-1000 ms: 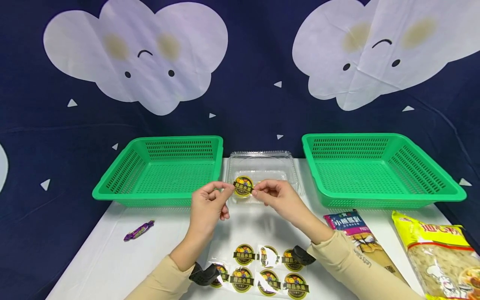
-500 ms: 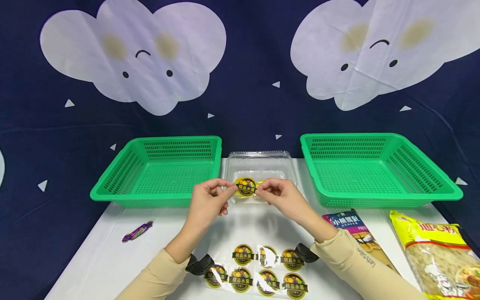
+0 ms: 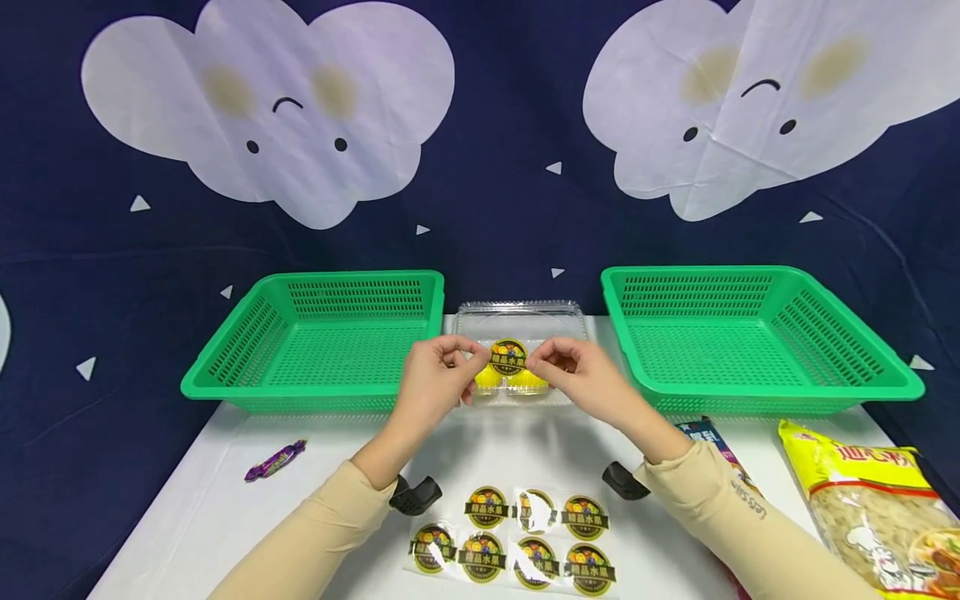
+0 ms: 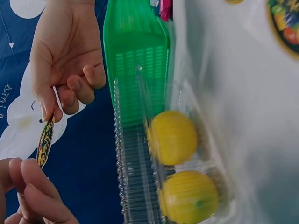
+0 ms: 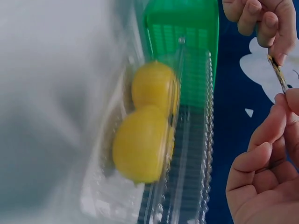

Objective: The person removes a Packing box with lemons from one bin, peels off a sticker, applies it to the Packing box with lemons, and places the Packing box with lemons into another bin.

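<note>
A round black-and-gold fruit sticker (image 3: 508,357) stretches between my two hands, over a clear plastic clamshell box (image 3: 521,308). My left hand (image 3: 441,375) pinches its left end between thumb and forefinger. At the opposite end my right hand (image 3: 581,379) pinches it the same way. Inside the box lie two yellow lemons (image 4: 173,137), partly hidden behind the sticker in the head view. Both wrist views show the sticker (image 5: 276,72) nearly edge-on. Below the hands, a sheet of several matching stickers (image 3: 482,557) lies on the white table.
Green baskets stand left (image 3: 345,350) and right (image 3: 705,354) of the box. A purple-wrapped candy (image 3: 275,461) lies on the table's left. On the right are a yellow-topped food bag (image 3: 870,508) and another packet (image 3: 708,433), partly covered by my right sleeve.
Both hands have shifted right and farther from me, carrying the sticker with them. More of the yellow lemons shows below it. My right sleeve now covers more of the packet.
</note>
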Tool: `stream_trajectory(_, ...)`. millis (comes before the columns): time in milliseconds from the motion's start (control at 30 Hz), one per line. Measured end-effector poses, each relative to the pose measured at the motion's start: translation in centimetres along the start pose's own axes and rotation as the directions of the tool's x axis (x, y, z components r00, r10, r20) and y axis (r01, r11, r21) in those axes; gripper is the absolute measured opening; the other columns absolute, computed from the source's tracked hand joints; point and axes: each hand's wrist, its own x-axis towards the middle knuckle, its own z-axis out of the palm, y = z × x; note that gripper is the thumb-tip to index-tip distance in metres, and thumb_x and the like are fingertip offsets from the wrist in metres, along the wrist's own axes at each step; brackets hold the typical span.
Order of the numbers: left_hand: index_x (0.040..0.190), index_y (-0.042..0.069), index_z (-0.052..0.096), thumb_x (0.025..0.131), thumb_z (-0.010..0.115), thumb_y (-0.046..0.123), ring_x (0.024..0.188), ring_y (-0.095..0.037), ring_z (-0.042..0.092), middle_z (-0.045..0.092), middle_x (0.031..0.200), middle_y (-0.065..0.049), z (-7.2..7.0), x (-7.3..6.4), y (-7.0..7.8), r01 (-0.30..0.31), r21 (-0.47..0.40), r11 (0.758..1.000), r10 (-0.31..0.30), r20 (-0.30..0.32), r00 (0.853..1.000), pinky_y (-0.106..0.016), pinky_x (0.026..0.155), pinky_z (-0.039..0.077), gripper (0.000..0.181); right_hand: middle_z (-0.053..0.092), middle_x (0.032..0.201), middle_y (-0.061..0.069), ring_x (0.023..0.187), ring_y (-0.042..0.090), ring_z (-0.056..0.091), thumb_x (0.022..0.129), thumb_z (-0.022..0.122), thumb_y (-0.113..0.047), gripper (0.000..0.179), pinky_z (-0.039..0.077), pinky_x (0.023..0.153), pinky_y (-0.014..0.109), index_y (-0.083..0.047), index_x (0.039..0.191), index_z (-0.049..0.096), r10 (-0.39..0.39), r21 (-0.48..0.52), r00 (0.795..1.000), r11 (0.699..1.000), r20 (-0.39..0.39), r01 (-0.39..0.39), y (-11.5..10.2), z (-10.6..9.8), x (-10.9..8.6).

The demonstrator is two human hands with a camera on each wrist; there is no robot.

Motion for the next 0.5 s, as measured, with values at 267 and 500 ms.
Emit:
stream_trajectory(267,0.095,0.007,0.078,0.098,0.077,0.017,0.049,-0.029,0.063,0.064,0.059,-0.002,0.3,3.2,0.8,0.082,0.037,0.996,-0.083,0.042,0.996,-0.026,0.045,0.049,0.01,0.077,0.089,0.011,0.069,0.013,0.063,0.103,0.072,-0.018,0.016,0.054,0.063,0.024,-0.003,0.101,0.076,0.019,-0.121,0.999,0.992,-0.04,-0.024,0.2,-1.4,2.1)
stream_trajectory(500,0.096,0.001,0.076,0.096,0.074,0.012,0.046,-0.012,0.056,0.061,0.06,-0.001,0.4,6.3,1.0,0.213,0.034,0.977,-0.215,0.118,0.969,-0.02,0.047,0.047,0.012,0.075,0.08,0.006,0.069,0.014,0.066,0.102,0.071,-0.024,0.018,0.061,0.064,0.031,-0.007,0.098,0.077,0.134,-0.198,0.991,0.971,-0.011,-0.133,0.1,-2.5,4.5)
